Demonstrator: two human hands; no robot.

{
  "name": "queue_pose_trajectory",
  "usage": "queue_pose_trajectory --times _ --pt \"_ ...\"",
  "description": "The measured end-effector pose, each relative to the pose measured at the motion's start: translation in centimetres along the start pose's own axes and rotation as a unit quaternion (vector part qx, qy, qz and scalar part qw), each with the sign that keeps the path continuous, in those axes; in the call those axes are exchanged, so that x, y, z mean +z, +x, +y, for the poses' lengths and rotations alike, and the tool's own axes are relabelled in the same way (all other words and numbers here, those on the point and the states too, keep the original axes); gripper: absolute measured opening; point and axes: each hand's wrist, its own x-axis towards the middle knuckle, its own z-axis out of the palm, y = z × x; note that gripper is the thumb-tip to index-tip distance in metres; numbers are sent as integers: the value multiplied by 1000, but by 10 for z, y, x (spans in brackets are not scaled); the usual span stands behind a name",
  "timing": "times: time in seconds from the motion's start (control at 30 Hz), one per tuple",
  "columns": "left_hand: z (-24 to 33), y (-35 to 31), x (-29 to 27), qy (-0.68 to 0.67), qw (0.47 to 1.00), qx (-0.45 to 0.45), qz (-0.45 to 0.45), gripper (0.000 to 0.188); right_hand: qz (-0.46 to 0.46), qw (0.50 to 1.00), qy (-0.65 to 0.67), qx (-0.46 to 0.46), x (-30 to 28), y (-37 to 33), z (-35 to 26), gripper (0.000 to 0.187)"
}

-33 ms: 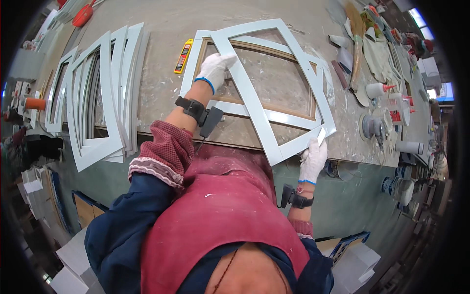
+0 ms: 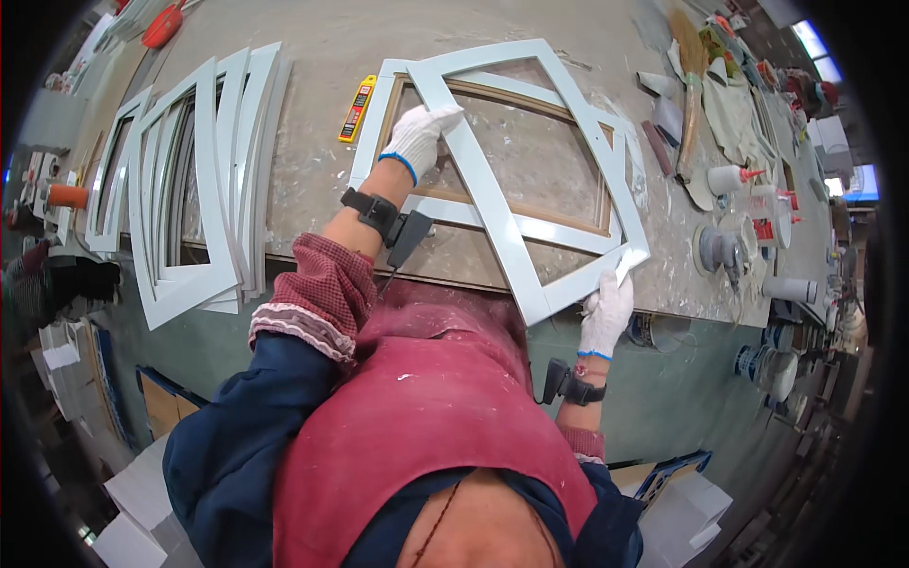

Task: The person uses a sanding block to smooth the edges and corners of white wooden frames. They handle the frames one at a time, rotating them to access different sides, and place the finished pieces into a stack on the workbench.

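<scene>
A white rectangular frame (image 2: 572,110) lies askew on top of a second white frame (image 2: 379,114) with a tan inner edge. My left hand (image 2: 417,136), in a white knit glove with a blue cuff, is closed around the upper frame's left rail. Likewise gloved, my right hand (image 2: 606,312) is at that frame's near right corner. Its fingers are closed on a small white flat piece (image 2: 627,262), pressed close to the corner; exactly what it is cannot be made out.
Several white frames (image 2: 221,256) lean together on the table's left part. A yellow-and-red pack (image 2: 356,109) lies beyond my left hand. To the right are a brush (image 2: 690,118), a white bottle with a red tip (image 2: 727,178) and a grey sander (image 2: 723,248).
My right hand has shifted very slightly, and the small white piece lies closer along the frame's corner. My left hand keeps its grip on the rail.
</scene>
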Motion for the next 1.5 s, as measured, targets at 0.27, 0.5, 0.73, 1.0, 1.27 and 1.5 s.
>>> queue_pose_trajectory --times 0.27,0.5,0.73,1.0,1.27,1.5 --pt "21 -61 -14 -247 928 63 -271 61 -37 999 25 3 -74 50 -31 23" --pt "13 -150 22 -149 928 147 -308 57 -60 982 -174 -31 -76 129 -65 18" --pt "2 -176 43 -101 930 192 -295 51 -145 881 -417 -169 -23 158 -110 29" --pt "0 -176 42 8 890 316 -328 57 -183 845 -418 -280 86 95 -180 28" --pt "-13 -171 46 -53 907 177 -378 59 -275 650 -506 -495 191 40 -228 31" --pt "7 -188 36 73 917 166 -355 68 -298 516 -565 -571 242 51 -234 27"
